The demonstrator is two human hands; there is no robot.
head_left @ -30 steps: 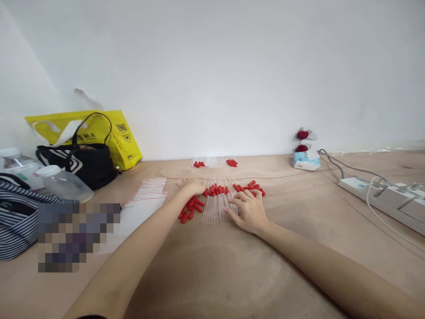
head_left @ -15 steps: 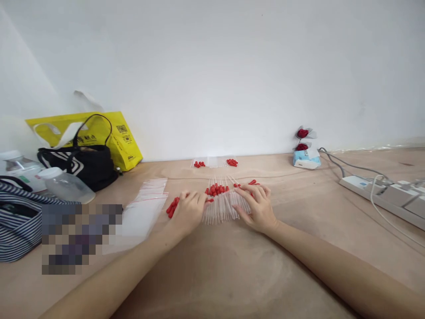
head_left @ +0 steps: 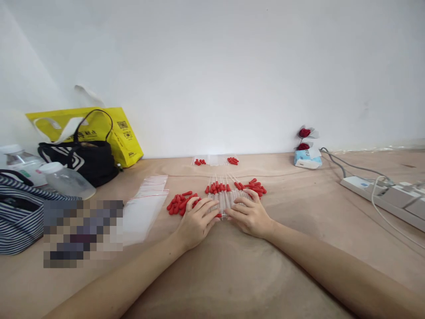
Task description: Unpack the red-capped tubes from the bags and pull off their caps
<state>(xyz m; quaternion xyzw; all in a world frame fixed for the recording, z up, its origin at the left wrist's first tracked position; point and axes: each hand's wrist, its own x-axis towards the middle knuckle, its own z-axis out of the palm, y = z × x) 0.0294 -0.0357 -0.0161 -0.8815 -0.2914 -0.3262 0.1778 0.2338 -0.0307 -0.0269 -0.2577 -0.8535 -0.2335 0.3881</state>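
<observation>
A row of clear glass dropper tubes (head_left: 223, 201) lies in the middle of the table, with several red rubber bulbs (head_left: 217, 188) at the far ends. My left hand (head_left: 199, 221) is closed at the near left side of the row. A red bulb (head_left: 218, 215) pokes out from its fingertips, near the tubes' near ends. Curled over the right part of the row is my right hand (head_left: 250, 215), its fingertips pressed together at the glass tubes; what they grip is largely hidden. A loose pile of red bulbs (head_left: 175, 204) lies beside my left hand.
More red bulbs (head_left: 257, 184) lie behind my right hand. Clear zip bags (head_left: 142, 217) are at left, and another bag (head_left: 215, 160) with bulbs lies by the wall. Bags (head_left: 126, 137) and bottles (head_left: 66, 179) stand far left. Tissues (head_left: 307, 159) and a power strip (head_left: 375, 190) are right.
My left hand has come down toward the near ends of the tubes, uncovering the left pile of bulbs. My right hand has moved nearer and leftward, its fingers drawn together.
</observation>
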